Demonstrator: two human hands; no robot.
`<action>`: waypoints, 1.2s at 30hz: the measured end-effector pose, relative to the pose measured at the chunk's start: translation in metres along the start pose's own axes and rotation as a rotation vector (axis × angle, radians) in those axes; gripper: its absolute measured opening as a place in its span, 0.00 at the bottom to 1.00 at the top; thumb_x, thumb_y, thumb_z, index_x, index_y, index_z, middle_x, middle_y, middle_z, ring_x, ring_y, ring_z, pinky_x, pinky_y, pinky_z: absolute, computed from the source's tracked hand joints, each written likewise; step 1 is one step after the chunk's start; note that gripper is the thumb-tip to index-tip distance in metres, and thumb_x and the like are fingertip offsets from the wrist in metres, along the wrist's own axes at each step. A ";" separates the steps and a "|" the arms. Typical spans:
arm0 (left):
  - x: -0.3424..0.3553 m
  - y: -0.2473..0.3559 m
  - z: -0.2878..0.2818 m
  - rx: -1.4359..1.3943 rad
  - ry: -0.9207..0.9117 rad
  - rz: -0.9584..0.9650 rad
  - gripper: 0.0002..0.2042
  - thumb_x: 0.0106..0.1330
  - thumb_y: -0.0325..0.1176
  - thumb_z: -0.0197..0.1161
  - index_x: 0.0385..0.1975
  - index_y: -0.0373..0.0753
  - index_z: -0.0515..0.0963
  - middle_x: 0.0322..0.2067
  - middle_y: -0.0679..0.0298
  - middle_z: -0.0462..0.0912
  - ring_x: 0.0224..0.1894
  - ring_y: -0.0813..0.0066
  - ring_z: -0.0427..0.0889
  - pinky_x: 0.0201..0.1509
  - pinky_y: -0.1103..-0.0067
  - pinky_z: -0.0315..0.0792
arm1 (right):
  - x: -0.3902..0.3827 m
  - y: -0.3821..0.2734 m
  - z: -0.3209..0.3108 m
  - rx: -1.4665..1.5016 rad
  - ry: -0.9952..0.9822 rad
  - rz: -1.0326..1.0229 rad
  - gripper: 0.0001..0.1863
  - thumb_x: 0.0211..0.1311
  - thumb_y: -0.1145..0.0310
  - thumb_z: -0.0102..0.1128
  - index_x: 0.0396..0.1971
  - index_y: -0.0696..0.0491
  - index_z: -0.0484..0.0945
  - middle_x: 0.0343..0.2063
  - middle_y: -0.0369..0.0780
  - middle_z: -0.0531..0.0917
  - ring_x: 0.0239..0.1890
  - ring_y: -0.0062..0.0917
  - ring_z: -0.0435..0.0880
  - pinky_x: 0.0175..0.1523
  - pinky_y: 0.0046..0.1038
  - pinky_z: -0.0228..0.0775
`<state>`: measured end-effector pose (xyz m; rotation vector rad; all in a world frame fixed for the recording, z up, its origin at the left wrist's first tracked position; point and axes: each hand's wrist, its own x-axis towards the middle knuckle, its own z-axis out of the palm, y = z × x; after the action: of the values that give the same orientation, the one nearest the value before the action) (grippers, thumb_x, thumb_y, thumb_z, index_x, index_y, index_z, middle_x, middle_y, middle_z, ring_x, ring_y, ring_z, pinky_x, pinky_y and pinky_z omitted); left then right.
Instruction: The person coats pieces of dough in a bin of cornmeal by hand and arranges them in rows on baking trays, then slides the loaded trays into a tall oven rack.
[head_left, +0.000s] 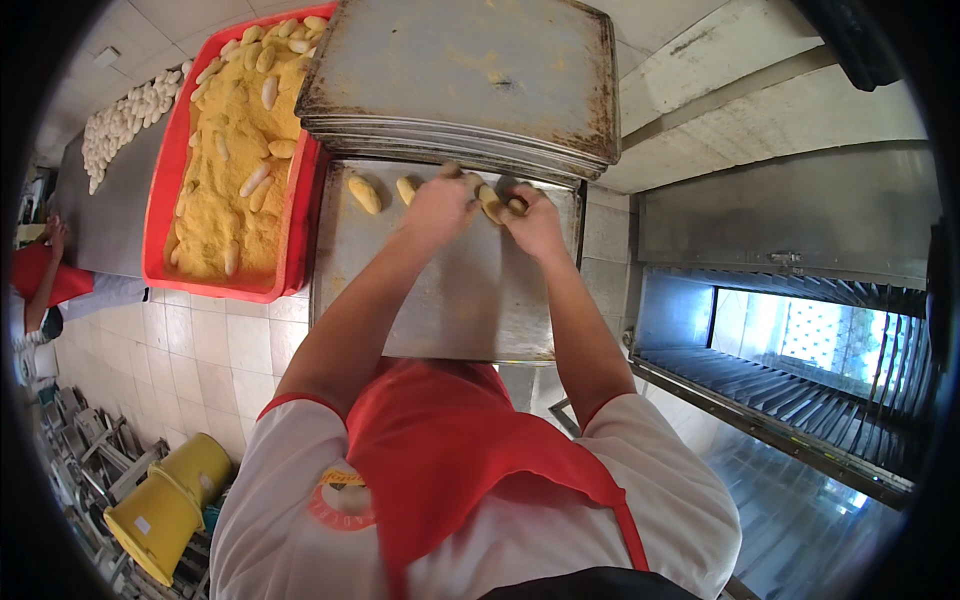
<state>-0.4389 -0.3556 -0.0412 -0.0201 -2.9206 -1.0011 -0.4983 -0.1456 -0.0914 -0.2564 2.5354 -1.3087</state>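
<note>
Both hands are over the far part of a flat metal baking tray [450, 310], which lies on the tabletop in front of the person. The left hand [437, 208] rests near the far edge of this tray, and its fingers are curled around a breaded roll [449, 170], of which only a tip shows above the knuckles. The right hand [536, 222] is just beside the left hand, and its fingers are closed around another breaded roll [493, 203], which sticks out toward the left hand. Two more breaded pieces [364, 193] lie already on the tray, in a row along its far edge, to the left of the left hand.

Beyond the tray, a stack of empty metal trays [470, 80] covers its far edge. To the left of the tray stands a red crate [160, 200] filled with yellow crumbs, with many pale rolls lying in them. Further left of the crate, more pale rolls [120, 125] lie in a heap on the grey tabletop [115, 215]. To the right of the tray is an open rack oven [790, 350].
</note>
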 end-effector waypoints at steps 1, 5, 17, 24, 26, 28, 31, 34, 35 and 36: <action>0.005 0.006 0.007 0.013 -0.088 -0.028 0.15 0.65 0.37 0.70 0.51 0.43 0.85 0.45 0.48 0.87 0.50 0.47 0.87 0.53 0.59 0.81 | 0.003 0.010 0.000 0.119 0.016 0.004 0.26 0.57 0.65 0.76 0.56 0.56 0.84 0.46 0.49 0.88 0.47 0.41 0.88 0.53 0.35 0.80; 0.021 0.013 0.034 0.144 -0.223 -0.117 0.12 0.67 0.39 0.69 0.46 0.43 0.86 0.48 0.51 0.87 0.49 0.47 0.87 0.52 0.58 0.81 | -0.009 -0.009 -0.023 0.148 0.095 -0.102 0.26 0.57 0.70 0.75 0.57 0.55 0.83 0.46 0.49 0.87 0.48 0.43 0.88 0.55 0.35 0.80; -0.091 -0.058 -0.121 -1.152 0.402 -0.454 0.12 0.71 0.33 0.69 0.50 0.35 0.84 0.35 0.68 0.83 0.30 0.84 0.75 0.32 0.85 0.68 | -0.028 0.024 -0.020 -0.335 0.376 -0.473 0.21 0.55 0.70 0.79 0.51 0.51 0.89 0.40 0.43 0.84 0.46 0.42 0.84 0.52 0.39 0.80; -0.190 -0.151 -0.268 -1.503 0.865 -0.675 0.18 0.77 0.38 0.63 0.58 0.30 0.76 0.45 0.55 0.80 0.33 0.79 0.80 0.33 0.90 0.77 | -0.046 -0.087 0.041 -0.255 0.298 -0.558 0.18 0.61 0.69 0.73 0.52 0.52 0.88 0.48 0.45 0.82 0.50 0.42 0.83 0.56 0.40 0.77; -0.200 -0.181 -0.282 -1.515 0.831 -0.658 0.19 0.76 0.37 0.64 0.59 0.31 0.76 0.47 0.55 0.80 0.33 0.80 0.80 0.32 0.90 0.77 | -0.047 -0.130 0.102 -0.143 0.166 -0.584 0.18 0.61 0.70 0.72 0.51 0.53 0.87 0.50 0.47 0.82 0.51 0.44 0.82 0.57 0.42 0.77; -0.202 -0.209 -0.290 -1.514 0.761 -0.619 0.21 0.76 0.36 0.64 0.62 0.32 0.76 0.48 0.54 0.79 0.32 0.79 0.79 0.32 0.89 0.76 | -0.041 -0.160 0.161 -0.147 0.034 -0.581 0.17 0.61 0.70 0.71 0.51 0.54 0.86 0.50 0.49 0.82 0.53 0.47 0.82 0.58 0.42 0.77; -0.197 -0.219 -0.311 -1.366 0.745 -0.581 0.20 0.76 0.38 0.63 0.63 0.33 0.76 0.49 0.55 0.79 0.32 0.79 0.78 0.35 0.84 0.74 | -0.026 -0.163 0.211 -0.360 0.162 -0.457 0.17 0.61 0.70 0.72 0.50 0.55 0.85 0.46 0.51 0.84 0.51 0.49 0.84 0.57 0.42 0.78; -0.227 -0.280 -0.337 -1.208 0.617 -0.542 0.18 0.77 0.39 0.62 0.60 0.36 0.77 0.44 0.61 0.81 0.30 0.78 0.80 0.34 0.83 0.73 | -0.020 -0.152 0.219 -0.174 0.161 -0.165 0.19 0.61 0.68 0.74 0.52 0.54 0.85 0.40 0.49 0.87 0.42 0.44 0.87 0.48 0.40 0.81; -0.236 -0.295 -0.344 -1.189 0.594 -0.581 0.18 0.77 0.40 0.62 0.59 0.36 0.77 0.42 0.63 0.81 0.30 0.78 0.81 0.34 0.83 0.73 | -0.025 -0.148 0.219 -0.120 0.171 -0.075 0.19 0.61 0.68 0.74 0.52 0.54 0.85 0.39 0.48 0.88 0.39 0.41 0.88 0.46 0.39 0.81; -0.240 -0.310 -0.349 -1.219 0.592 -0.604 0.16 0.76 0.38 0.63 0.58 0.37 0.77 0.38 0.65 0.82 0.29 0.77 0.83 0.32 0.82 0.74 | -0.027 -0.139 0.215 -0.287 0.204 -0.105 0.19 0.61 0.68 0.74 0.52 0.55 0.86 0.39 0.48 0.88 0.38 0.39 0.89 0.45 0.38 0.81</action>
<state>-0.1924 -0.8129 0.0307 0.9248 -1.4437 -2.1823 -0.3987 -0.3834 -0.0925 -0.3328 2.9199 -1.0483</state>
